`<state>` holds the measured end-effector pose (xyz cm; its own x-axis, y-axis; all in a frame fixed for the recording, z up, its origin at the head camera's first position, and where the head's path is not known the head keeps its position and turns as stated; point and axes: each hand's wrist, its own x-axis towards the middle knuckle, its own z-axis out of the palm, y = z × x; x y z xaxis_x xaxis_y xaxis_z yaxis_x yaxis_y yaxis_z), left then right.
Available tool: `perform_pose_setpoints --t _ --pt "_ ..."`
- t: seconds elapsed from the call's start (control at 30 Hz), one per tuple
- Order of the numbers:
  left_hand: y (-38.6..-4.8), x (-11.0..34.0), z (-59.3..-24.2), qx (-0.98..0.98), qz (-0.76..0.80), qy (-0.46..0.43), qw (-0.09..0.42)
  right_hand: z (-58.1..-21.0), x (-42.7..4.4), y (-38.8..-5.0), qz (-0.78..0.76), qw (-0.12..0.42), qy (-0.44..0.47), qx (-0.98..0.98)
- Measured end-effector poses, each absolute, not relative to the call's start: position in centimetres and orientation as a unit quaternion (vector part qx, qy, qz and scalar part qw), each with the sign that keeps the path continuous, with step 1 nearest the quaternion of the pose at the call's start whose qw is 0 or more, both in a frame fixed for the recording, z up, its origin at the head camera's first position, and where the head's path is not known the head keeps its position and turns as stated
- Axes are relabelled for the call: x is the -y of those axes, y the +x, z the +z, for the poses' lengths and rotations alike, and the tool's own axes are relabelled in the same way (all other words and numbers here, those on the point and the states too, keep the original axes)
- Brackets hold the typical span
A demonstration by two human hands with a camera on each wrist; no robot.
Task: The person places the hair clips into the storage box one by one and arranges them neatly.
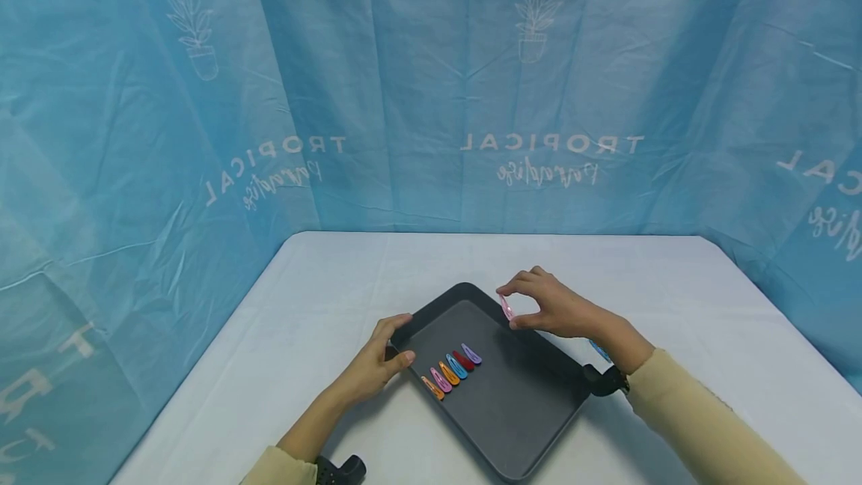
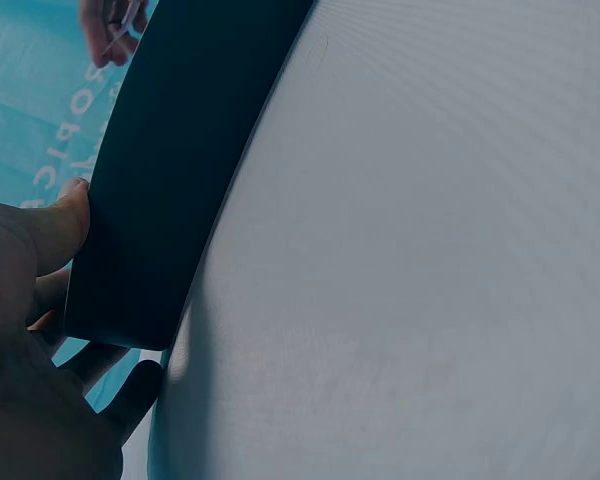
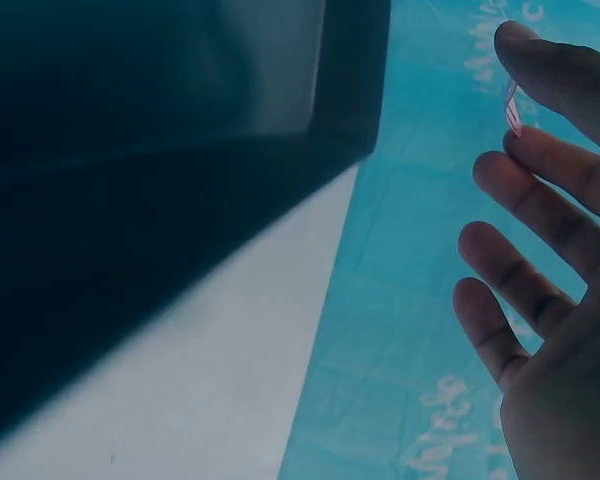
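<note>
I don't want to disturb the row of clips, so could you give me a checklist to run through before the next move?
1. Pink snap hair clip secure: ok, pinched between the right hand's thumb and fingertips.
2. Baking tray steadied: ok, the left hand grips it at one corner.
3. Row of six snap hair clips tidy: ok, lying side by side in the tray.
4. Held clip set down: not ok, it is in the raised right hand.
5. Blue item by the right wrist identified: cannot tell, partly hidden.
</note>
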<state>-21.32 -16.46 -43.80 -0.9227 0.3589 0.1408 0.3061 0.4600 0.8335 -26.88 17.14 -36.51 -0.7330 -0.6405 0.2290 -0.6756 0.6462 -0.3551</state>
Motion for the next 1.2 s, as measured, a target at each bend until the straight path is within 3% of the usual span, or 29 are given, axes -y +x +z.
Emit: perform_pose_setpoints --t 0.63,1.2 --pt "-21.2 16.4 -43.7 -0.855 0.483 0.186 0.033 -38.4 -13.9 -26.8 0.197 -0.058 0.401 0.893" --pt "-21.3 16.4 -43.8 -0.859 0.475 0.188 0.027 -40.4 -12.4 -27.3 0.144 -0.082 0.412 0.896"
